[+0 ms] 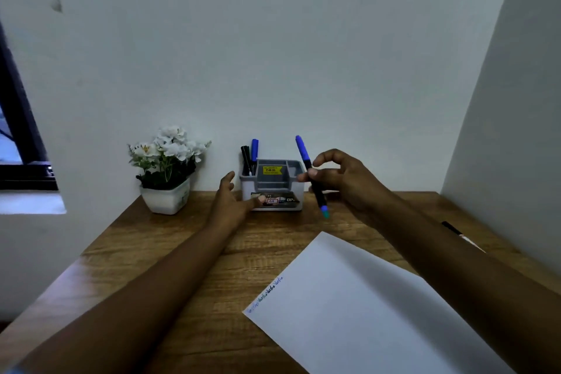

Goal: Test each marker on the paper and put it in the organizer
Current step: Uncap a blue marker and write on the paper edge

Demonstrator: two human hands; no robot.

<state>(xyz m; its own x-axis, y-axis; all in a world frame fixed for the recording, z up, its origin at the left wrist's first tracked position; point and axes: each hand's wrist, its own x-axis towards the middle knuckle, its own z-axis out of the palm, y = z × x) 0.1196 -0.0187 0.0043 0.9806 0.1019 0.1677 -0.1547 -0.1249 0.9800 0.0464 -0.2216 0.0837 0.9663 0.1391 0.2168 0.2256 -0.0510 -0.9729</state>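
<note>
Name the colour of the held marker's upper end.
Blue; the marker shows best in the head view.

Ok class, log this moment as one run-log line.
right hand pinches blue marker | left hand touches organizer | paper marked

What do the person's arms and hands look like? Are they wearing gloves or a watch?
No gloves, watch, rings or bracelets show. The left hand and right hand are bare, and so are the left forearm and right forearm. A pale blue sliver in the bottom left corner may be a sleeve edge; too small to tell.
</note>
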